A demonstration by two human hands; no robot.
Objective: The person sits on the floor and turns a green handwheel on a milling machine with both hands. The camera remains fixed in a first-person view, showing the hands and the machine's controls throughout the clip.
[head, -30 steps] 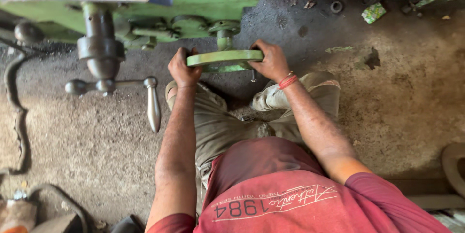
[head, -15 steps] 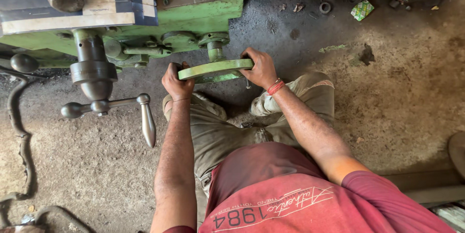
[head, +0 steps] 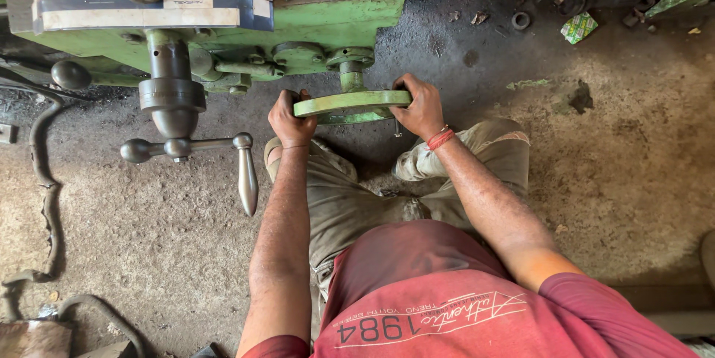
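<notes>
The person stands right up against a green machine [head: 328,23], looking straight down, and both hands are on a green handwheel [head: 350,103] that juts out from the machine's front face on a short green shaft [head: 351,75]. The wheel is seen nearly edge-on, tilted a little so its right side sits higher. The left hand [head: 289,121] is curled around the wheel's left rim, fingers wrapped over the top and out of sight behind it. The right hand [head: 421,106] is clamped on the right rim, fingers folded over the edge, knuckles up. A red thread band [head: 439,138] circles the right wrist. Both forearms reach forward from a maroon shirt [head: 447,306], and the wheel hangs above the person's khaki trousers [head: 350,202].

To the left of the wheel, a dark steel spindle [head: 171,90] comes down from the machine's front, and at its foot a crank arm carries a polished metal handle [head: 246,178] pointing down towards the floor, with a ball knob [head: 135,151] at the other end. Another ball knob [head: 71,74] sits farther left, under the machine's edge.

The floor [head: 611,172] is grimy concrete, darker near the machine. A thick black hose [head: 46,179] snakes along its left edge. Near the far right corner of the floor lie a crumpled green wrapper [head: 579,27] and a small metal ring [head: 520,21].
</notes>
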